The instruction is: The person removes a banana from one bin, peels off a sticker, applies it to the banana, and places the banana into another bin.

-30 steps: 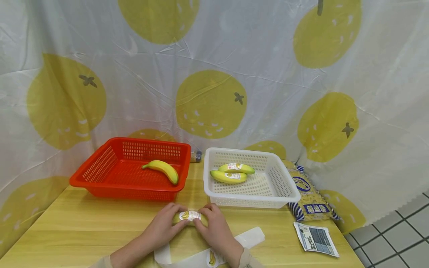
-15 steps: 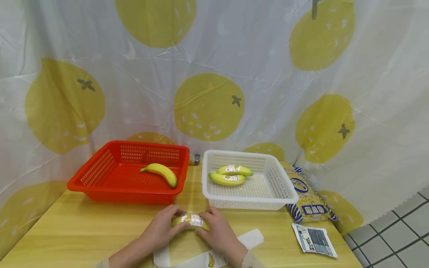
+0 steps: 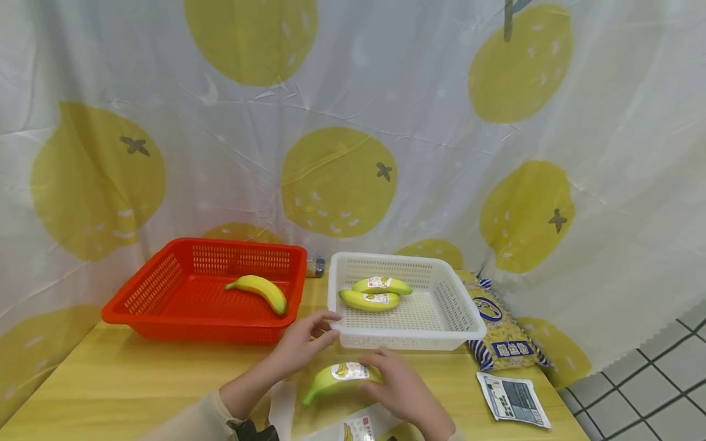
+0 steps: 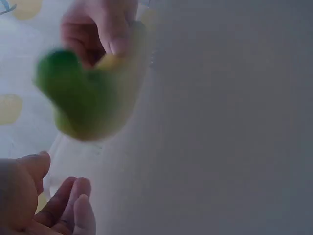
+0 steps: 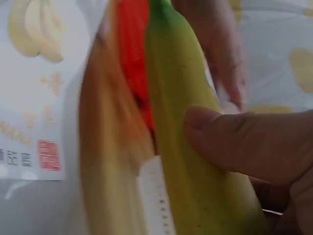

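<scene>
Wooden tabletop (image 3: 110, 386) carrying red basket (image 3: 165, 288) and white basket (image 3: 458, 312); hands apart, left hand (image 3: 300, 346) with fingers relaxed and holding nothing beside white basket, right hand (image 3: 405, 389) gripping labelled banana (image 3: 336, 378) just above tabletop.

A blurred green and yellow banana (image 4: 90, 98) hangs at about ten o'clock, with fingers (image 4: 105, 24) of another hand curled over its top. The left hand (image 4: 46, 196) lies relaxed at seven o'clock, holding nothing, beside a pale blurred surface (image 4: 220, 122).
</scene>
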`<state>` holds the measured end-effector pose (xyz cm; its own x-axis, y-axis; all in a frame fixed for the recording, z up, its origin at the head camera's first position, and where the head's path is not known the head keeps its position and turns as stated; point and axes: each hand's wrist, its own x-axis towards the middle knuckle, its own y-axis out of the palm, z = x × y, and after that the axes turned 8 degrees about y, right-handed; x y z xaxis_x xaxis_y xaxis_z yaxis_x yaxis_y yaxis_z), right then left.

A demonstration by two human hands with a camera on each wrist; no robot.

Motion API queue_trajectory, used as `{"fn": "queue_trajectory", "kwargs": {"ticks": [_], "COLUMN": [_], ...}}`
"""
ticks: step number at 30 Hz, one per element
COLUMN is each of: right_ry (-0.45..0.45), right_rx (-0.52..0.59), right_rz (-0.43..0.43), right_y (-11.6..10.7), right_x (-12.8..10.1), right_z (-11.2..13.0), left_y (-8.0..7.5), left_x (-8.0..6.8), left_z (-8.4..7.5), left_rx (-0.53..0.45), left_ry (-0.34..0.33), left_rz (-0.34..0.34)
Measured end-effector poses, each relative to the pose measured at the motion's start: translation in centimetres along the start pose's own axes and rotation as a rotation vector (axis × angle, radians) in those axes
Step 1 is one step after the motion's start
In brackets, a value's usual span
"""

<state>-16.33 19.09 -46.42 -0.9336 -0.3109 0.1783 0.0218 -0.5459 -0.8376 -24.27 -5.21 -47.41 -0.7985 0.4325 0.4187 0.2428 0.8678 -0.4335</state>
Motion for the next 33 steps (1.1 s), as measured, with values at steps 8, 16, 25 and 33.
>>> {"fn": "queue_trajectory", "kwargs": {"ticks": [8,16,25,33], "right_ry": [-0.167,0.081,0.127,0.225], "right_rx": [0.232,0.013,-0.208,-0.250], "right_rz": [-0.173,-0.226,0.223,0.279], "right_y": [-7.4,-11.3,-9.4,-7.8], "right_x": [-0.8,6.4,12.3,13.4], "right_z": [-0.3,-1.6,-4.0,-4.7], "left_y": [1.1,1.5,2.1,2.2], "left_x": [-0.2,0.0,0.0,0.0], "left_z": [1.8,2.7,2.6,2.6], "left_rx": [-0.184,-0.267,-0.289,-0.315], "left_ry": [-0.055,-0.049,-0.025,-0.056], "left_rz": [-0.174,-0.187,-0.203,-0.202]}}
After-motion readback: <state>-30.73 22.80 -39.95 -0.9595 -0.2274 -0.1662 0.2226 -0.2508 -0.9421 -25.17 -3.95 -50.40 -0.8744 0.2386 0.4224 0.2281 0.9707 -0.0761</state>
